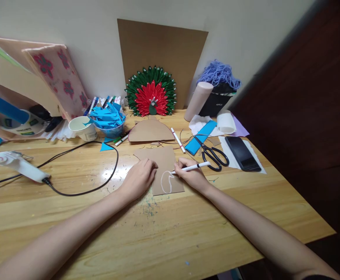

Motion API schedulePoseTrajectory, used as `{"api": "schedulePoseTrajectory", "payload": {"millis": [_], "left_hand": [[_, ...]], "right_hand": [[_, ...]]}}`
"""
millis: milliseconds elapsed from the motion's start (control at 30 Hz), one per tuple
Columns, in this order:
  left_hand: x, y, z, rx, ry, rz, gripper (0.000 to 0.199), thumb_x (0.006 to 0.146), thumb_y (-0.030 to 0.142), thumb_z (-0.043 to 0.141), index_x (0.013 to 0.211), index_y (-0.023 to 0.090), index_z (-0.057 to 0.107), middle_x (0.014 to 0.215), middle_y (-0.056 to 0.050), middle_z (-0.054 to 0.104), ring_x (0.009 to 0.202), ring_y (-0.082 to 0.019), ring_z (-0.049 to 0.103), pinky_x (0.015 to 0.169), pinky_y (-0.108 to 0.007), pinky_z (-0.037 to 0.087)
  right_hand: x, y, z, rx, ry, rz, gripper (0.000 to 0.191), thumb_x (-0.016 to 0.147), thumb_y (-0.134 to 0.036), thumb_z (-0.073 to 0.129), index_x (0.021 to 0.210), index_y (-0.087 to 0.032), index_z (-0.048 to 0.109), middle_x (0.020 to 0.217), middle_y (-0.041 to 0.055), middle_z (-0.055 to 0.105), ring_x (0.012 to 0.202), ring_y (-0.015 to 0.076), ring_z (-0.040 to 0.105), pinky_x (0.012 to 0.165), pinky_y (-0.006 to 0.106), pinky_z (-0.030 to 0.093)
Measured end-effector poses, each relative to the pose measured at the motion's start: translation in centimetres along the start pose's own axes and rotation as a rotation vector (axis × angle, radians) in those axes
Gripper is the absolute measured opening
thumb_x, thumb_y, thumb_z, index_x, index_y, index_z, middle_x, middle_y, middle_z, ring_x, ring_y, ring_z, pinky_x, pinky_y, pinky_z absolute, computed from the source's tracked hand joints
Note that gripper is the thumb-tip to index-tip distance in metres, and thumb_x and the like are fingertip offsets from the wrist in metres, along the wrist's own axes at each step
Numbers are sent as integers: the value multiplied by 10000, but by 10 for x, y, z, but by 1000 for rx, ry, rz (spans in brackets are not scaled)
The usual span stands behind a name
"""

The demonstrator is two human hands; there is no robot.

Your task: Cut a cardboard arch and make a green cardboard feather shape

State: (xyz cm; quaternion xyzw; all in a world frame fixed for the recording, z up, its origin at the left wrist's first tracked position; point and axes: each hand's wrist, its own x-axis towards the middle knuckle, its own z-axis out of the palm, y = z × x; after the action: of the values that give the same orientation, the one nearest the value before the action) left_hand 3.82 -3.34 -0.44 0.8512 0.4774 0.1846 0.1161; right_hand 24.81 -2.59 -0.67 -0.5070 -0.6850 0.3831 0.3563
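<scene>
My right hand pinches a white marker pen with a black band. Its tip touches a piece of brown cardboard lying flat on the table. White curved outlines, open in places, are drawn on the lower part of this cardboard. Resting on the cardboard's left side is my left hand, its fingers lightly bent and holding nothing. Just beyond lies a cardboard half-round. A second marker and black-handled scissors lie to the right.
A red and green peacock stands before a cardboard sheet at the wall. A white glue gun with a looping black cord lies left. Further back are a paper cup and a bowl of blue strips. At right lies a phone.
</scene>
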Motion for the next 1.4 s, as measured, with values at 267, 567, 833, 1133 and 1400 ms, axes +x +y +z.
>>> {"api": "schedulePoseTrajectory", "payload": {"millis": [267, 567, 833, 1133, 1400], "left_hand": [[1, 2, -2, 19, -20, -16, 155, 897, 229, 376, 946, 166, 509, 865, -56, 590, 768, -184, 551, 653, -304, 430], [0, 2, -2, 13, -15, -9, 157, 897, 225, 363, 946, 173, 504, 869, -58, 590, 762, -180, 555, 648, -303, 428], [1, 1, -2, -4, -22, -3, 154, 897, 220, 370, 951, 166, 504, 884, -65, 596, 784, -187, 561, 669, -307, 432], [0, 0, -1, -17, -7, -2, 159, 894, 220, 372, 954, 168, 510, 887, -61, 598, 787, -186, 558, 668, -305, 428], [0, -1, 0, -26, -4, -2, 159, 893, 222, 372, 957, 168, 507, 886, -66, 594, 793, -187, 559, 677, -312, 435]], "right_hand": [[1, 5, -3, 9, -19, 54, 313, 731, -213, 544, 514, -203, 318, 497, -56, 394, 491, 104, 437, 482, 217, 315], [0, 3, -1, 110, 16, 44, 331, 793, -300, 546, 536, -205, 361, 503, -44, 444, 521, 131, 531, 509, 231, 388], [0, -11, 10, 74, 23, 18, 325, 818, -393, 554, 583, -192, 451, 536, -23, 529, 515, 118, 483, 514, 231, 347], [1, -6, 10, -2, 40, 5, 336, 840, -327, 497, 560, -199, 364, 503, -46, 443, 492, 108, 421, 498, 230, 300], [3, -6, 10, -40, 40, -4, 312, 819, -283, 509, 554, -201, 367, 519, -42, 430, 509, 114, 413, 499, 235, 294]]}}
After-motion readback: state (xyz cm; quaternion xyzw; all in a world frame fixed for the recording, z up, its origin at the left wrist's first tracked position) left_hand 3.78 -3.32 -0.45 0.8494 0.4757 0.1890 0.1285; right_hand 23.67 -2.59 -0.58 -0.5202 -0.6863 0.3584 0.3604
